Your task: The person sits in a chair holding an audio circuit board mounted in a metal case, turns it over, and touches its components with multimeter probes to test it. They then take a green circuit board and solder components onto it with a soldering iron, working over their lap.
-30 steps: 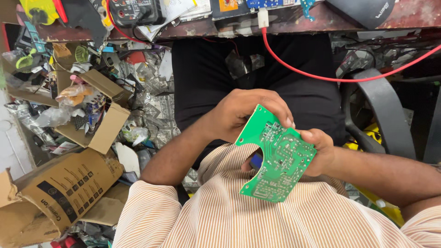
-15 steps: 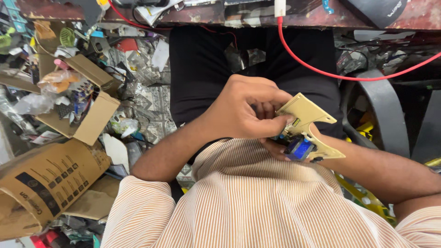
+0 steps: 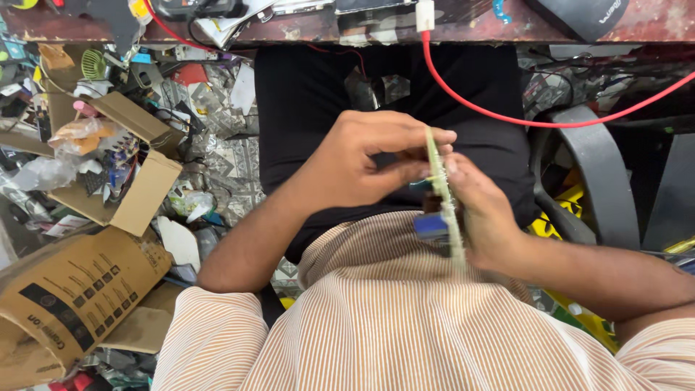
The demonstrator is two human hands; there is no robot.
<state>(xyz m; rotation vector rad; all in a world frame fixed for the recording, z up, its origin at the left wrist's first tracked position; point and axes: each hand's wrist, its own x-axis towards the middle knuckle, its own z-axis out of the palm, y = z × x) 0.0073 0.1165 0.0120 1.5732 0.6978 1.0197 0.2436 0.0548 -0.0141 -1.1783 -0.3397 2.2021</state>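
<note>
Circuit board point(image 3: 443, 195) turned edge-on over the lap, a blue component point(image 3: 431, 226) showing on its left face. Left hand point(image 3: 362, 163) has its fingers pinched on the upper edge; right hand point(image 3: 486, 217) grips the other face, fingers closed around it. Red cable point(image 3: 507, 116) hangs from the tabletop point(image 3: 304, 29) beyond; cardboard boxes point(image 3: 130, 188) clutter the floor at left.

Your left hand point(image 3: 362, 163) & right hand point(image 3: 481, 210) pinch a green circuit board point(image 3: 443, 199) edge-on over your lap, blue part point(image 3: 431, 226) on its left face; red cable point(image 3: 507, 108) hangs behind, cardboard boxes point(image 3: 108, 181) at left
</note>
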